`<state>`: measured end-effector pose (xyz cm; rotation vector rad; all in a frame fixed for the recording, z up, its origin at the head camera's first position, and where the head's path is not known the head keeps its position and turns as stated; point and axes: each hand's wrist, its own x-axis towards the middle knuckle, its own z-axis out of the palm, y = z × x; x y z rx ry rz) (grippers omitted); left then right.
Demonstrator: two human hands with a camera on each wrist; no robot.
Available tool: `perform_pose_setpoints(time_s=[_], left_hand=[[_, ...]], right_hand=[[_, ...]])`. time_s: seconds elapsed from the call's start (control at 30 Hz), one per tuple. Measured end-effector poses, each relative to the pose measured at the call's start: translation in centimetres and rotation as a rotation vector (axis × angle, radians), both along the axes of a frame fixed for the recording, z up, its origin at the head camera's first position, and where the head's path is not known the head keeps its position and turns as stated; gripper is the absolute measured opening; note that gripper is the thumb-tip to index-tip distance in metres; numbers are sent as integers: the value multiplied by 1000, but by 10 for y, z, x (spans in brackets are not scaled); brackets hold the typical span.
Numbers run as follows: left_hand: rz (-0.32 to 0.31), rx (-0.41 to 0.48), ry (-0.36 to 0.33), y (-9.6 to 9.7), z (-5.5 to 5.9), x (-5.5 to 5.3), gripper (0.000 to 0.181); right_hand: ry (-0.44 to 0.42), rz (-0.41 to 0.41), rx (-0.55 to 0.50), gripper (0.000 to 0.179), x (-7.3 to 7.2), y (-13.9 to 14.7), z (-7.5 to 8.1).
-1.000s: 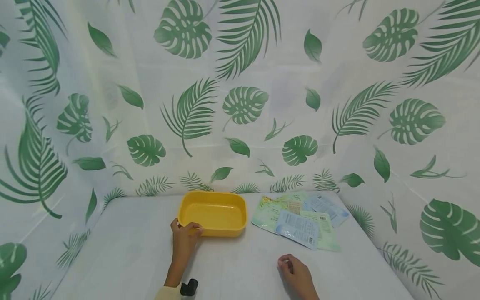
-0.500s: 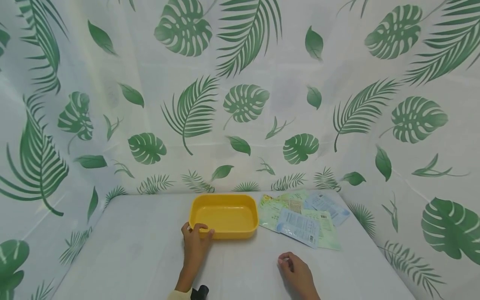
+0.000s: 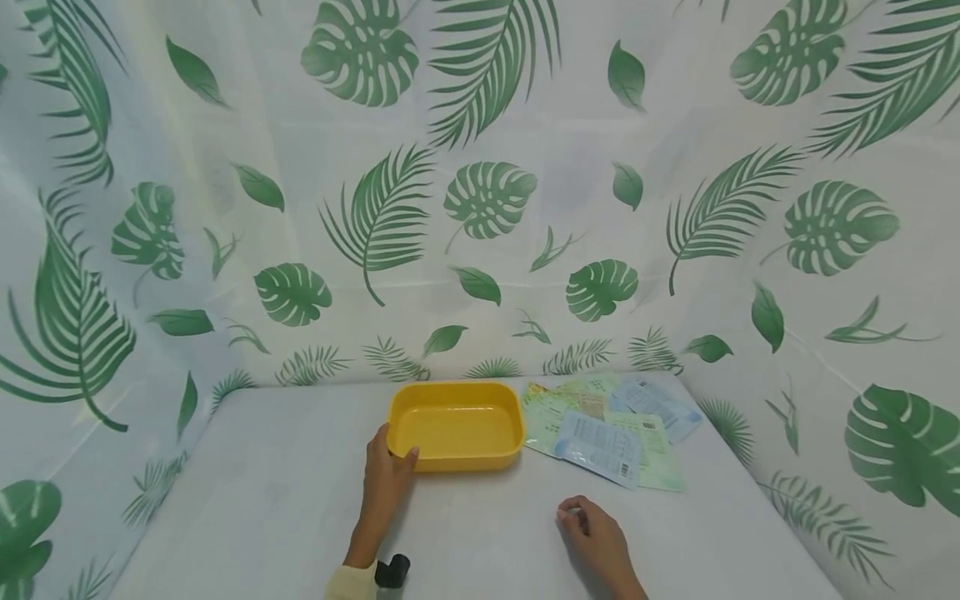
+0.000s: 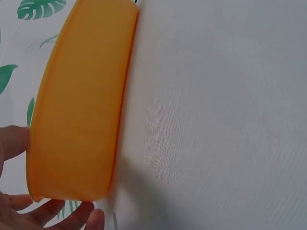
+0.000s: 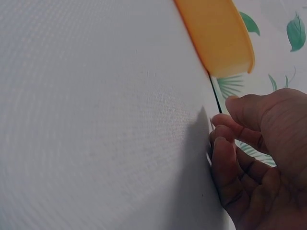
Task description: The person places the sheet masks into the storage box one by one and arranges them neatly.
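Left hand [image 3: 387,482] is clamped on the near left corner of the yellow tray [image 3: 456,427] — thumb at the front rim, fingers against the left end; tray sits toward the back of the white desk [image 3: 465,533], just left of the overlapping blue and green packets [image 3: 600,446]; right hand [image 3: 597,540] is idle nearer the front, fingers loosely curled — well apart from the tray, near the packets; leaf-printed sheeting [image 3: 405,125] hangs behind.

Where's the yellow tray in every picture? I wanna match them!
Head: the yellow tray sits centrally, below mid-height.
Left wrist: left of centre, from the top edge nearly to the bottom.
Right wrist: cut off by the top edge, right of centre.
Shared landmark: the white table, in all three.
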<state>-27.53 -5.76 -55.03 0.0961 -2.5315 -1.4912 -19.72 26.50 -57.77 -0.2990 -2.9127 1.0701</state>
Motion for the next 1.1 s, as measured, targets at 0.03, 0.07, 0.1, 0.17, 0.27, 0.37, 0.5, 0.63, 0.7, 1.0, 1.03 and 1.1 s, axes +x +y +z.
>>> perform_pose_setpoints(time_s=[0.03, 0.07, 0.1, 0.17, 0.27, 0.37, 0.5, 0.63, 0.7, 1.0, 1.03, 1.1], left_hand=[[-13, 5, -4, -2, 0, -1, 72], [-30, 15, -8, -4, -1, -1, 75], [-51, 19, -20, -6, -1, -2, 77], [-91, 27, -40, -10, -3, -4, 80], [-141, 19, -51, -14, -7, -8, 84], [-174, -17, -35, -16, -12, -11, 84], [-198, -57, -10, -18, -16, -12, 79], [-201, -68, -13, -19, -15, -12, 77], [-202, -63, -30, -18, -15, -13, 77], [-208, -32, -53, -17, -18, -14, 78], [-206, -28, -52, -17, -18, -14, 78], [-200, -23, -56, -18, -18, -13, 78]], right_hand=[[0, 1, 2, 14, 0, -1, 0], [1, 1, 4, 14, -1, -1, 0], [1, -1, 6, 13, -1, -2, 1], [2, -3, 9, 13, -1, -2, 1], [5, -4, 12, 14, -2, -2, 1], [4, -6, 7, 14, -2, -3, 1], [10, -3, -2, 13, -2, -3, 2], [27, 4, -25, 14, -3, -1, 3], [20, -1, -63, 16, -3, 1, 4], [73, -177, -114, 23, -18, 29, 14], [104, -201, -80, 23, -22, 34, 15], [153, -244, -25, 25, -28, 44, 19]])
